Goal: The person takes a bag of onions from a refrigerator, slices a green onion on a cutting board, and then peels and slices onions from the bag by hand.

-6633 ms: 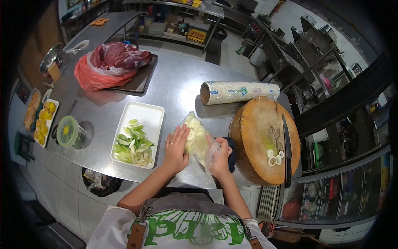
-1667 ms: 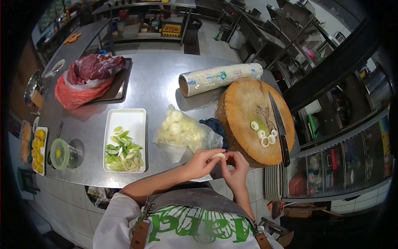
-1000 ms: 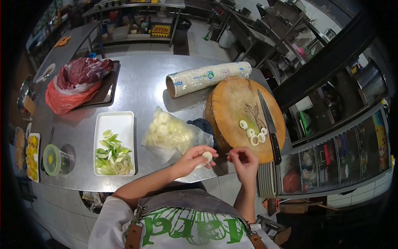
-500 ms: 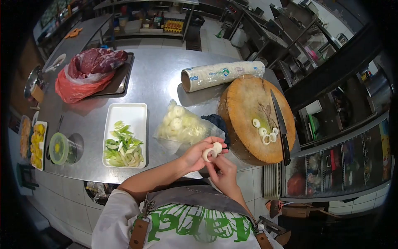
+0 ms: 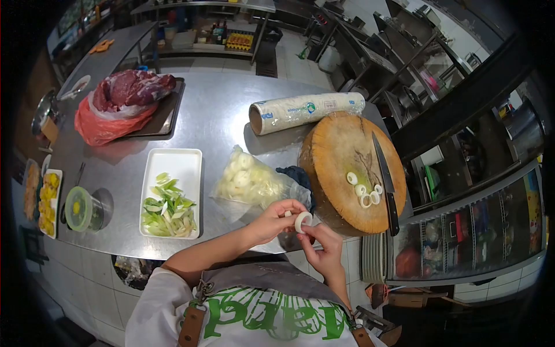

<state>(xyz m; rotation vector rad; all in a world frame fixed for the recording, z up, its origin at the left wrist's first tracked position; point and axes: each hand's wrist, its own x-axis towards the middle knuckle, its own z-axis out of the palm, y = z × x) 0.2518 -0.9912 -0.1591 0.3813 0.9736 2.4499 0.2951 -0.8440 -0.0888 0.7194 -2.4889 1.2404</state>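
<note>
My right hand (image 5: 325,245) pinches a white onion ring (image 5: 298,224) between thumb and fingers, above the table's front edge. Close beside it, the curled fingers of my left hand (image 5: 276,222) hold another small white onion piece (image 5: 288,213). Just beyond my hands lies a clear plastic bag (image 5: 254,180) of pale, round onions. To the right, several onion rings (image 5: 361,189) rest on a round wooden chopping block (image 5: 341,150). A black-handled knife (image 5: 386,179) lies along the block's right side.
A white tray (image 5: 196,159) of sliced green-and-white leek stands left on the steel table (image 5: 214,104). Behind are a film roll (image 5: 306,111) and raw meat (image 5: 130,92) in a red bag. A dark cloth (image 5: 298,175) touches the block; a lidded tub (image 5: 81,208) sits far left.
My hands have drawn slightly apart. The onion ring now stands upright in my right fingers, while the other piece stays in my left hand. The whole view has shifted slightly.
</note>
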